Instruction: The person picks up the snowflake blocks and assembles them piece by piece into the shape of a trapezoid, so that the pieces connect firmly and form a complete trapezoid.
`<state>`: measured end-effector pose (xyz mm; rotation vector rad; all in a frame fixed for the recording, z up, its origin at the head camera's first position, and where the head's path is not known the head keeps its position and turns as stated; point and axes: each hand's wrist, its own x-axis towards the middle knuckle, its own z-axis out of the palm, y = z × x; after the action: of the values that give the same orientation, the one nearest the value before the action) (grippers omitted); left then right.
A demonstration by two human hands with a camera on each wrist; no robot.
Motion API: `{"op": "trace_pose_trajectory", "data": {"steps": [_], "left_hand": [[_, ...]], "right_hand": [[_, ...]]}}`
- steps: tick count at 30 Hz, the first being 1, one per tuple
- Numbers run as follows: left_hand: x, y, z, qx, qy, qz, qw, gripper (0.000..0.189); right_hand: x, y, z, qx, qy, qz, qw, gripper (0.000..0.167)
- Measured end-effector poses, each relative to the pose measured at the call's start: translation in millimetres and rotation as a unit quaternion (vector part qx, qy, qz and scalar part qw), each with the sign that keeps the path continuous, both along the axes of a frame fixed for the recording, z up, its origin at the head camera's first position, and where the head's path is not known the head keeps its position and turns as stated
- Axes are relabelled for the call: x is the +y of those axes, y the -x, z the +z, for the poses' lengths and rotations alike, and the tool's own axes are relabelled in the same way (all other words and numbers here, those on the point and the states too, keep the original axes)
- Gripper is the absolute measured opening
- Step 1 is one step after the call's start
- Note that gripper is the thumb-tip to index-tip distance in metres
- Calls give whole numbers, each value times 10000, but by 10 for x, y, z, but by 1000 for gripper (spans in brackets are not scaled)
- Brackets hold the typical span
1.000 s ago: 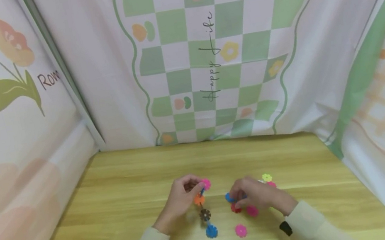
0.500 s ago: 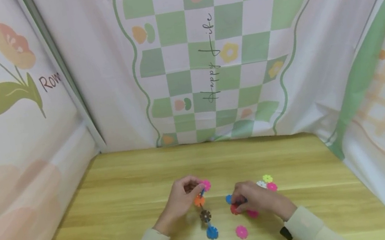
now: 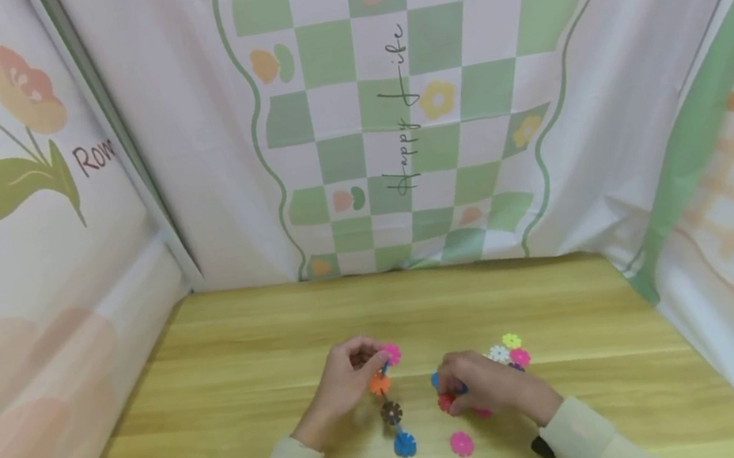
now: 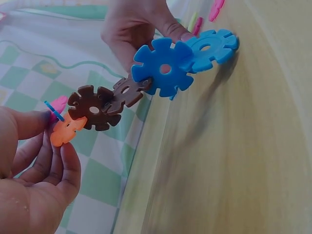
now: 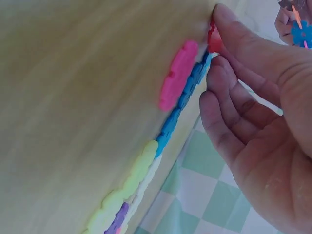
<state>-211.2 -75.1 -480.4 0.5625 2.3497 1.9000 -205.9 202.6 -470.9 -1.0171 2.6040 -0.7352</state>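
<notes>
My left hand [image 3: 342,381] pinches the upper end of a chain of interlocking plastic flower discs between thumb and fingers. From the hand, the chain runs through a pink disc [image 3: 393,353], a blue one seen edge-on, an orange disc [image 4: 68,129], two brown discs [image 4: 94,110] and two blue discs [image 4: 165,68]. The chain hangs slanting down toward the table. To its right, the fingers and thumb of my right hand [image 3: 491,383] grip a red flower disc [image 5: 213,39], low at the tabletop. Blue discs [image 5: 184,92] lie beside those fingers, partly covered by the hand in the head view.
A loose pink disc [image 3: 462,444] lies nearer me. Beyond my right hand are a white disc [image 3: 498,354], a yellow disc [image 3: 511,340] and another pink disc [image 3: 520,357]. Printed curtains [image 3: 223,228] enclose the wooden table [image 3: 247,336] at the back and sides.
My right hand has shifted slightly toward me and left, the red disc moving with it and the white disc coming into view. My left hand and the chain have stayed nearly still.
</notes>
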Motion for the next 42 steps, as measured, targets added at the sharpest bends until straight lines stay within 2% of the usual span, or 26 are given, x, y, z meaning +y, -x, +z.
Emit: {"op": "trace_pose_trajectory", "data": {"steps": [5, 11, 13, 16, 23, 31, 36, 42], "left_hand": [[2, 15, -7, -13, 9, 7, 10000, 15], [-3, 24, -7, 44, -39, -47, 10000, 15], [-5, 28, -17, 97, -59, -83, 9999, 15], [-5, 29, -25, 149, -51, -125, 9998, 16], [10, 26, -31, 90, -93, -147, 9998, 16], [16, 11, -7, -88, -166, -148, 9997, 16], [20, 12, 10, -241, -285, -165, 9992, 15], [38, -1, -6, -503, -479, 211, 9974, 7]], "right_hand": [[-41, 72, 45, -472, 466, -137, 9977, 14], [-108, 242, 171, -23, 1124, -301, 9932, 5], [-147, 296, 217, -12, 1443, -409, 9887, 1], [-216, 350, 274, -75, 1887, -598, 9802, 7], [-361, 396, 305, 171, 2468, -912, 9646, 5], [-431, 411, 285, 76, 2910, -698, 9541, 5], [-458, 410, 285, -14, 3099, -411, 9499, 9], [-541, 379, 246, 68, 3225, -38, 9465, 6]]}}
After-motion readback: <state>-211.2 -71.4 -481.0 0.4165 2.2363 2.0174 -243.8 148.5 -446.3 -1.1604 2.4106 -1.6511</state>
